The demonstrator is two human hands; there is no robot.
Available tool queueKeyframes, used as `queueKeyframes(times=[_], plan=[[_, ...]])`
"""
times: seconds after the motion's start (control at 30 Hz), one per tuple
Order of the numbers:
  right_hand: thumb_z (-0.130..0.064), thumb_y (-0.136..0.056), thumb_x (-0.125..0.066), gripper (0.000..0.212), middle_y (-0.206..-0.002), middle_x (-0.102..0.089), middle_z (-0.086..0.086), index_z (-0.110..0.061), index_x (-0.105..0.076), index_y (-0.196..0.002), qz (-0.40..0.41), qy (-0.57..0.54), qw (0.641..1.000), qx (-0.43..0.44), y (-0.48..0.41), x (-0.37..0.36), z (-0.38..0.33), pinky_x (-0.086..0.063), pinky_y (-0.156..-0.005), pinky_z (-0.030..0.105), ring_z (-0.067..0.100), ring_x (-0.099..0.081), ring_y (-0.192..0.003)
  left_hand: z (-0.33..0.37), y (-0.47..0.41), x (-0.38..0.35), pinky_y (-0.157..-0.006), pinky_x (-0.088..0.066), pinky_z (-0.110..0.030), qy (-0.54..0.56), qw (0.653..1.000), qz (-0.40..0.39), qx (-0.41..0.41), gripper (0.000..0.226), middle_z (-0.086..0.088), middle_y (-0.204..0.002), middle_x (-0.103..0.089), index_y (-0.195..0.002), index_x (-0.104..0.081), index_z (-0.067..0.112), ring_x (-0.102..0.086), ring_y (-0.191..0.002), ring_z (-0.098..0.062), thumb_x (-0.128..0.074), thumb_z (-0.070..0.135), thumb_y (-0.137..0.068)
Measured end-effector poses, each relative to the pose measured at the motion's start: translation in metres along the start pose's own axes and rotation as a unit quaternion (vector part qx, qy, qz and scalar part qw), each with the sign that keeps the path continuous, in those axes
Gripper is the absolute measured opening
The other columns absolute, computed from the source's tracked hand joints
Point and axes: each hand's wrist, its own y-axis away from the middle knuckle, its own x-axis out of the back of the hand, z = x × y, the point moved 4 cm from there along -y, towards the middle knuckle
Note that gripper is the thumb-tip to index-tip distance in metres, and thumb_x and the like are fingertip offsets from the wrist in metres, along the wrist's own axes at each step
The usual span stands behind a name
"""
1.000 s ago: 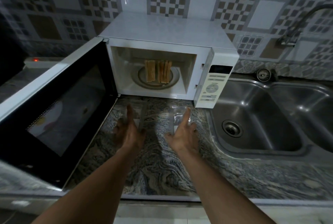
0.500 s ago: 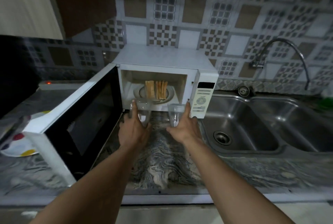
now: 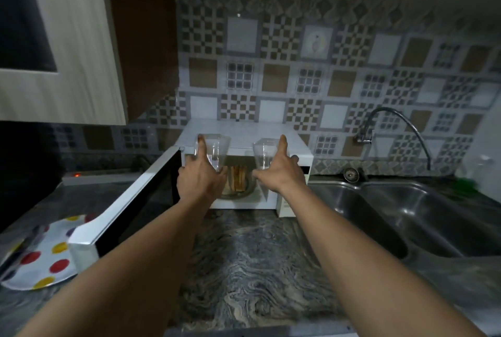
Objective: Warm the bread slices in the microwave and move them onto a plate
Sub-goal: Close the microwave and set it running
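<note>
the microwave [image 3: 244, 134] is seen at the far side of the marbled counter [image 3: 257, 269], against the patterned tile wall. its door [image 3: 127, 214] is swung wide open to the left. the bread slices [image 3: 238, 180] are found inside the cavity, stood on edge side by side on the turntable [image 3: 245, 193], and are partly hidden behind the raised hands.

the left hand [image 3: 202, 178] is held up in front of the left part of the opening. a clear tumbler, the left tumbler [image 3: 217, 152], is gripped in it, with the index finger laid straight up along its side. the right hand [image 3: 279, 174] is raised at the same height in front of the right part of the opening, and the right tumbler [image 3: 261, 153] is gripped the same way, index finger pointed up. the two tumblers are kept apart, wide end up, and the bread is seen in the gap between the hands. neither hand is touching the bread.

the plate [image 3: 40, 263], white with coloured dots, is set on the counter at the near left, its right edge hidden behind the door's corner. a steel double sink [image 3: 406, 212] is sunk into the counter to the right, with a curved tap [image 3: 393, 117] on the wall above it. a pale cupboard [image 3: 73, 38] is hung at the upper left.
</note>
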Motion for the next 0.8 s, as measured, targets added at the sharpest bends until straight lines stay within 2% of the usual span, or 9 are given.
queueKeyframes(times=[0.2, 0.27, 0.37, 0.5, 0.63, 0.8], plan=[[-0.042, -0.077, -0.078, 0.120, -0.141, -0.041, 0.022, -0.037, 0.014, -0.154, 0.012, -0.025, 1.000, 0.006, -0.051, 0.013, -0.019, -0.055, -0.090, 0.045, 0.037, -0.060, -0.110, 0.017, -0.055, -0.002, -0.077, -0.055, -0.046, -0.021, 1.000, 0.000, 0.009, 0.103, -0.016, -0.119, -0.055, -0.152, 0.013, 0.038, -0.061, -0.094, -0.033, -0.061, 0.055, -0.083], [-0.042, -0.078, -0.077, 0.117, -0.138, -0.043, 0.020, -0.037, 0.011, -0.154, 0.016, -0.023, 1.000, 0.010, -0.078, 0.013, -0.023, -0.054, -0.091, 0.045, 0.037, -0.059, -0.109, 0.026, -0.080, -0.010, -0.082, -0.054, -0.047, -0.020, 1.000, -0.010, 0.015, 0.099, -0.016, -0.125, -0.050, -0.152, 0.012, 0.039, -0.058, -0.099, -0.032, -0.060, 0.052, -0.085], [-0.046, -0.079, -0.076, 0.115, -0.139, -0.042, 0.019, -0.036, 0.009, -0.155, 0.006, -0.018, 1.000, 0.016, -0.118, 0.011, -0.027, -0.052, -0.094, 0.045, 0.038, -0.056, -0.115, 0.036, -0.118, -0.024, -0.097, -0.047, -0.049, -0.029, 0.998, -0.026, 0.043, 0.098, -0.017, -0.142, -0.043, -0.153, 0.011, 0.038, -0.052, -0.119, -0.037, -0.058, 0.054, -0.086], [-0.050, -0.080, -0.075, 0.117, -0.146, -0.038, 0.020, -0.036, 0.013, -0.155, -0.013, -0.009, 1.000, 0.011, -0.173, -0.002, -0.026, -0.048, -0.101, 0.047, 0.040, -0.050, -0.126, 0.041, -0.158, -0.053, -0.096, -0.046, -0.046, -0.027, 0.999, -0.012, 0.034, 0.097, -0.018, -0.138, -0.047, -0.155, 0.006, 0.035, -0.054, -0.117, -0.037, -0.059, 0.053, -0.085], [-0.050, -0.080, -0.075, 0.119, -0.148, -0.035, 0.022, -0.035, 0.017, -0.155, -0.027, 0.002, 1.000, 0.011, -0.217, -0.025, -0.026, -0.049, -0.100, 0.048, 0.041, -0.050, -0.125, 0.036, -0.190, -0.082, -0.094, -0.048, -0.045, -0.026, 0.998, -0.014, 0.047, 0.098, -0.018, -0.135, -0.049, -0.155, 0.005, 0.033, -0.055, -0.114, -0.037, -0.062, 0.049, -0.086], [-0.052, -0.085, -0.071, 0.112, -0.149, -0.034, 0.024, -0.031, 0.013, -0.157, -0.021, -0.010, 0.999, 0.044, -0.244, -0.045, -0.022, -0.042, -0.108, 0.047, 0.042, -0.045, -0.131, 0.037, -0.213, -0.106, -0.094, -0.046, -0.044, -0.030, 0.999, -0.016, 0.037, 0.100, -0.018, -0.136, -0.047, -0.156, 0.004, 0.031, -0.053, -0.118, -0.037, -0.065, 0.048, -0.086]])
